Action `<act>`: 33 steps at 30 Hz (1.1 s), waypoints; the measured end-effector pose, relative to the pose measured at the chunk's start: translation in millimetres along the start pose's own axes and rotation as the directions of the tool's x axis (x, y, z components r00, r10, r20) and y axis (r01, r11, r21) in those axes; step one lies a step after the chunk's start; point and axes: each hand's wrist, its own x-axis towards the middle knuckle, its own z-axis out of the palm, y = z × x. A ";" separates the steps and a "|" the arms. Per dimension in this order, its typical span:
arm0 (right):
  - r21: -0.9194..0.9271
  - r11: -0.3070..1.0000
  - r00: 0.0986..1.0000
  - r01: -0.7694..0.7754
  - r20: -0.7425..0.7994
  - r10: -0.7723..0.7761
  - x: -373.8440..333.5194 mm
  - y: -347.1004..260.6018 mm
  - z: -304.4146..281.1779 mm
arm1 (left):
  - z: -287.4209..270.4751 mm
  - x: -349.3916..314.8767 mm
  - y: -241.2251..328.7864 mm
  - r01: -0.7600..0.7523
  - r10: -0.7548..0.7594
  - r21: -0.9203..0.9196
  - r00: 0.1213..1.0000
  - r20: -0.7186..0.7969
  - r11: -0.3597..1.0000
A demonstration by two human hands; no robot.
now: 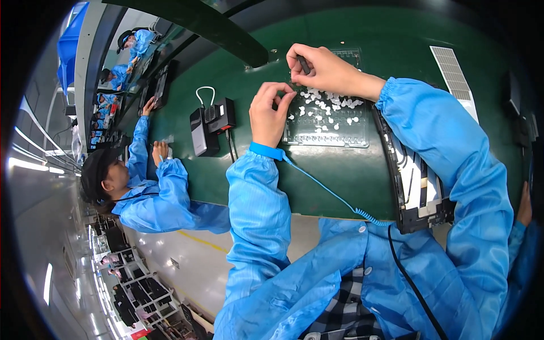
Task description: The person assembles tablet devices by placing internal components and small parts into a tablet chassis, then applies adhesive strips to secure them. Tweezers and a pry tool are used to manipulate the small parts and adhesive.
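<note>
My right hand is closed around a short, dark, stick-shaped tool above a clear plastic tray. The far end of that tool is hidden by my fingers. Just to its left, my left hand has thumb and fingertips pinched together close to the tray's left side; anything between them is too small to make out. Small white tadpole-shaped pieces lie scattered over the tray, thickest below my right hand. A blue wrist strap circles my left wrist, its coiled cord running down to the right.
An opened black device chassis lies under my right forearm, at the table's near edge. Left of my hands stand a dark power bank and a black box with cables. A label sheet lies far right. A co-worker sits left.
</note>
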 end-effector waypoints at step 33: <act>0.555 0.795 0.902 -0.244 -0.171 0.397 -164.7 -68.9 -153.1 | 122.3 41.2 165.2 -0.199 0.228 -0.475 0.974 0.004 0.857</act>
